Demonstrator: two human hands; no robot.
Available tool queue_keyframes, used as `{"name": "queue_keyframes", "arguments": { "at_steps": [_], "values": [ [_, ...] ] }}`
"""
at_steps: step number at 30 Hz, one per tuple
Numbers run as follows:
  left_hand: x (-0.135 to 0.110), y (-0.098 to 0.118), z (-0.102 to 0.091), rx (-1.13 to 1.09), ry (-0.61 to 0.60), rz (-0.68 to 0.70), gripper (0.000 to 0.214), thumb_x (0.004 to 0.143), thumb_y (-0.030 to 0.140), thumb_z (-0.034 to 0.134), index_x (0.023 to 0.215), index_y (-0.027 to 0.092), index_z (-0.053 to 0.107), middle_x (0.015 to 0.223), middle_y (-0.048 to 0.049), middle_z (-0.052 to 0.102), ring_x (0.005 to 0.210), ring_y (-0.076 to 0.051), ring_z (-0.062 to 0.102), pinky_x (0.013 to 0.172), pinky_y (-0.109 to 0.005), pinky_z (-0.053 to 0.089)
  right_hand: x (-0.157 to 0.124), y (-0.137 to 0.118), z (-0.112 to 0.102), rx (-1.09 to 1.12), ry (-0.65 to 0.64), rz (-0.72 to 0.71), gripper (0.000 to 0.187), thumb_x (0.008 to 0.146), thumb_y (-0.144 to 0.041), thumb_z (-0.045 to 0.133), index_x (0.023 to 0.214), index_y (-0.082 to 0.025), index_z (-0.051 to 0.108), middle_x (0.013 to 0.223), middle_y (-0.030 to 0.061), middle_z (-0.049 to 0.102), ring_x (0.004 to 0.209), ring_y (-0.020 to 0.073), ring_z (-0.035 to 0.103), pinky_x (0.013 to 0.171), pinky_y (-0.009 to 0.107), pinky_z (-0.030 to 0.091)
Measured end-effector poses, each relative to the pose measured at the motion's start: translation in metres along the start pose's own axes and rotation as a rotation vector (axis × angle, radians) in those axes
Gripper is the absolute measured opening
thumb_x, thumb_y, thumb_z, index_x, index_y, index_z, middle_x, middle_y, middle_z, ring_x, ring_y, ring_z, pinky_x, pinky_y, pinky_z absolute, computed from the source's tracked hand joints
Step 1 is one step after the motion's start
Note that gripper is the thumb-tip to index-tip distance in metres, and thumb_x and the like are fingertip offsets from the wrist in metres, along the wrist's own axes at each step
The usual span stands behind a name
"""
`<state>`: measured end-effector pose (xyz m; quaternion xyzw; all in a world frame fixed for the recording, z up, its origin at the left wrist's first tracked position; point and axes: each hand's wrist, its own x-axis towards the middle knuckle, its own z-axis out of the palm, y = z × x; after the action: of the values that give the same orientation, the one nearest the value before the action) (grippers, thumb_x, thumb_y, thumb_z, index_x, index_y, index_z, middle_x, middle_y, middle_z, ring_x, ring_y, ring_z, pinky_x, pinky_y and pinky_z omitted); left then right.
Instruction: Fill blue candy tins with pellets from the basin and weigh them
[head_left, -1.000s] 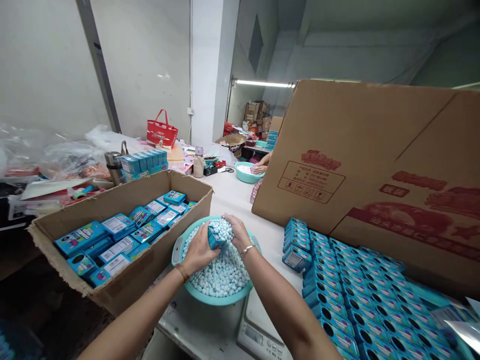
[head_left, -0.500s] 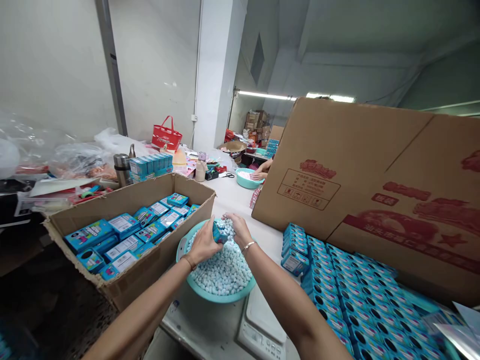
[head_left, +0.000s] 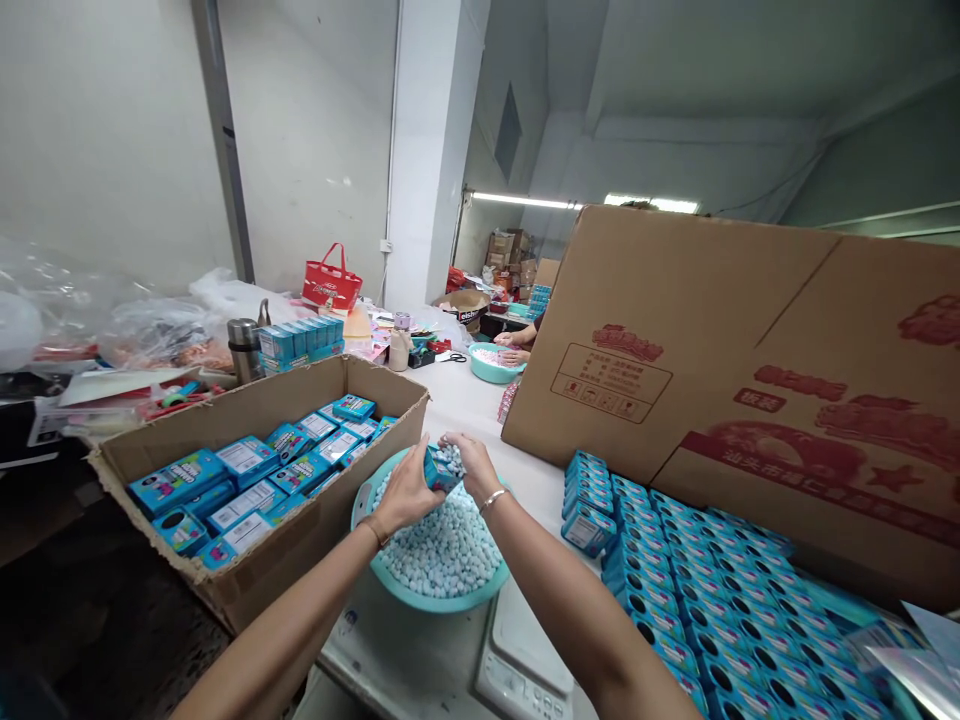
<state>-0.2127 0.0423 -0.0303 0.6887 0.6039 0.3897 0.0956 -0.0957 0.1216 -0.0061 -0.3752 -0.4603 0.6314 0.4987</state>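
Observation:
My left hand is closed round a small blue box, held over a teal basin heaped with small pale blue and white candies. My right hand is cupped against the box's open top with candies under its fingers. The basin rests on a white scale at the table's near edge.
A cardboard carton of blue boxes stands left of the basin. Rows of upright blue boxes fill the table on the right, before a large leaning cardboard sheet. Farther back, another person's hands work over a second teal basin.
Both hands with the blue box have lifted a little from the candy heap toward the basin's far rim. The view has tilted slightly.

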Motion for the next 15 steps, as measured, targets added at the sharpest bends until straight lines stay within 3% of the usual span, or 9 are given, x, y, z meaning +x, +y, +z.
{"name": "queue_keyframes", "arguments": {
  "at_steps": [15],
  "values": [
    [-0.0017,0.0002,-0.0004,-0.054,0.003,-0.004,0.091,0.062,0.020,0.067,0.144,0.015,0.028,0.139,-0.0164,0.045,0.130,-0.031,0.044,0.108,-0.044,0.036,-0.0037,-0.0051,0.0025,0.055,-0.050,0.039,0.015,0.055,-0.028,0.072,0.062,-0.016,0.068,0.065,0.0043,0.069,0.070,0.0182,0.061,0.071,0.030,0.045]
  ]
}}
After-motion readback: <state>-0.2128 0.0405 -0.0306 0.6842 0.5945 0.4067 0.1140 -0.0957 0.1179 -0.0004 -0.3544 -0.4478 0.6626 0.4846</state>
